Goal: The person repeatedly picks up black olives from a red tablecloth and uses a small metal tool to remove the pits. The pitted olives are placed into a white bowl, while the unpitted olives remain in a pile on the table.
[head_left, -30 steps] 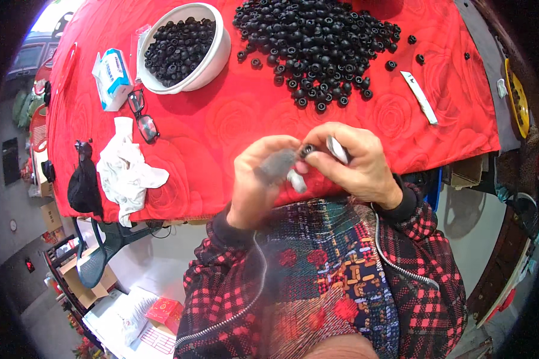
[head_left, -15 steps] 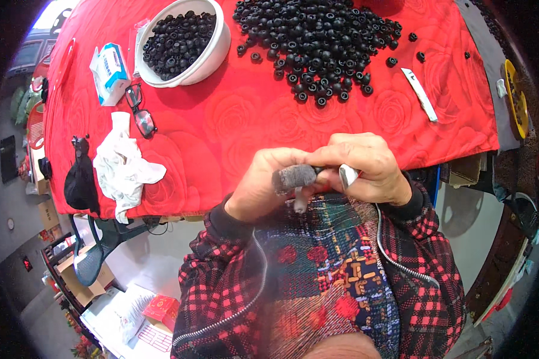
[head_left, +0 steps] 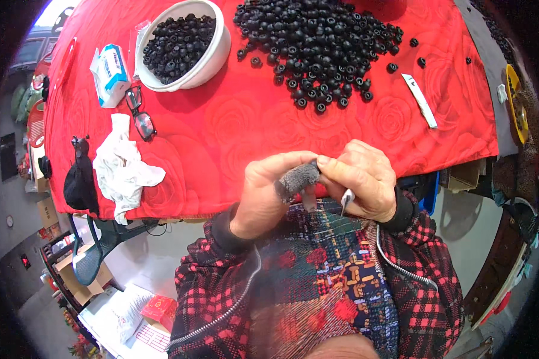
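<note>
Small black piece (head_left: 314, 163), mostly hidden, is pinched in left hand's (head_left: 260, 191) grip over bench's (head_left: 221, 131) near edge, right hand's (head_left: 370, 179) thumb tip just beside it, right grip clasping slim pale tool (head_left: 347, 197), long axis toward torso (head_left: 329, 263).

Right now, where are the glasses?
At left in the head view, the glasses lie on the red tablecloth, beside the blue-white pack and just right of the white cloth.

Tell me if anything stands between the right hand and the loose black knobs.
Nothing visible does: only red tablecloth lies between the right hand and the knob pile; the white strip is off to the right.
</note>
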A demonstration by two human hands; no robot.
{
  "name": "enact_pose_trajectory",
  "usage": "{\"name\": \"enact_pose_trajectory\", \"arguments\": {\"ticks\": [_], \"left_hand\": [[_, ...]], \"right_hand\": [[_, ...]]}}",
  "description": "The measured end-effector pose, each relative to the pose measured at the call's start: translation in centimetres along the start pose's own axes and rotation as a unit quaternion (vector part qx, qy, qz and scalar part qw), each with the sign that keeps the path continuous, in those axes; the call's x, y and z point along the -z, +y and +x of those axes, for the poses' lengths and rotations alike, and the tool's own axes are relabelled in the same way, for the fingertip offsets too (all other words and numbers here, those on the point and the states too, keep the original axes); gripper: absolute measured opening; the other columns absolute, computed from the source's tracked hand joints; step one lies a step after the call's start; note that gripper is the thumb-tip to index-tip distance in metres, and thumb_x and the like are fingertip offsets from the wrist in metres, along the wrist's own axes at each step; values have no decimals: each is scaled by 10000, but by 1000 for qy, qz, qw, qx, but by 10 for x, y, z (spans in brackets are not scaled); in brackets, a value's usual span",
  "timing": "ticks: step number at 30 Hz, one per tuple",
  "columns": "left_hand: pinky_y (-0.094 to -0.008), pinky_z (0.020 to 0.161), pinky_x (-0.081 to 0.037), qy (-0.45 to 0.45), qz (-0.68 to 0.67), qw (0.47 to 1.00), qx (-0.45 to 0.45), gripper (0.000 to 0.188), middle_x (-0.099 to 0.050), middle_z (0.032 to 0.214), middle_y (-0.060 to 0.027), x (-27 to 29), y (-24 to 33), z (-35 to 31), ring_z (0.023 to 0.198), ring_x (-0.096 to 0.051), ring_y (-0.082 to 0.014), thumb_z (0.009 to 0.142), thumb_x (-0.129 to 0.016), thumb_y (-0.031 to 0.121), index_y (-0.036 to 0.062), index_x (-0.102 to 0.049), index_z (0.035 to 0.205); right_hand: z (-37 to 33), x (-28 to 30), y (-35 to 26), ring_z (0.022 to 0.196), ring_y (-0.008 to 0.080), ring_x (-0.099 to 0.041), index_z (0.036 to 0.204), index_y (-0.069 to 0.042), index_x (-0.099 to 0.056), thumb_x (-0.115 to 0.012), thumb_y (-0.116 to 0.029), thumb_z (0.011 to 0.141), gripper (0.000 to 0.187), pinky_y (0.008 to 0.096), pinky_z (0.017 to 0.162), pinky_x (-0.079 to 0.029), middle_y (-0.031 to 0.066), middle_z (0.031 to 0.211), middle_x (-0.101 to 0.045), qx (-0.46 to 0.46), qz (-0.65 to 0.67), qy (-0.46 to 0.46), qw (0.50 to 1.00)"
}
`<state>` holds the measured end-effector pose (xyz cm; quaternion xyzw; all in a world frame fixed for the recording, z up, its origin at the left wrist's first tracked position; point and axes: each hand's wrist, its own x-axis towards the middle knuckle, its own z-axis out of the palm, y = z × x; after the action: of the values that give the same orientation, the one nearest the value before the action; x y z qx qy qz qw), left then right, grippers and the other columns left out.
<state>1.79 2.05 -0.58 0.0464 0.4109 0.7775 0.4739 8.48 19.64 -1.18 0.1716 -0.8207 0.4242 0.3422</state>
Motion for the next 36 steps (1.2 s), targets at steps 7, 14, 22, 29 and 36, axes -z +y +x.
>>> {"name": "enact_pose_trajectory", "arguments": {"ticks": [7,14,22,29,36], "left_hand": [[-257,562,-535,190,232,924,-238,238,-677,925,-113,14,64,11,810,-654,-164,851,-539,-72,-40,-635,1067],[-284,717,-483,291,567,676,-371,353,-664,909,-88,96,180,82,787,-594,-152,788,-632,-12,-36,-624,1139],[-296,620,-487,29,664,649,-371,188,-644,827,-80,35,80,80,741,-623,-197,716,-716,4,62,-698,894],[-351,672,-508,-11,675,659,-330,184,-620,831,-85,38,28,100,770,-611,-270,703,-724,65,70,-685,882],[-298,592,-513,20,501,838,-216,189,-657,872,-88,24,25,79,739,-636,-180,810,-665,56,33,-669,997]], "right_hand": [[-6,-4,12,505,221,-491,864,-22,-599,-735,-26,707,208,348,468,-361,58,617,-506,-40,-61,-31,997],[-15,-8,34,545,286,-508,843,-36,-564,-701,-43,734,175,387,501,-388,98,621,-472,-114,-83,-12,990],[-18,-1,33,557,289,-520,867,-27,-570,-715,-41,708,216,381,522,-413,101,646,-498,-138,-91,-3,986],[-20,-3,32,570,288,-535,857,-39,-580,-720,-47,695,215,381,528,-426,97,657,-514,-148,-93,-12,985],[-17,1,30,585,271,-539,918,-38,-599,-707,-22,718,228,356,536,-425,99,679,-517,-205,-35,-2,978]]}}
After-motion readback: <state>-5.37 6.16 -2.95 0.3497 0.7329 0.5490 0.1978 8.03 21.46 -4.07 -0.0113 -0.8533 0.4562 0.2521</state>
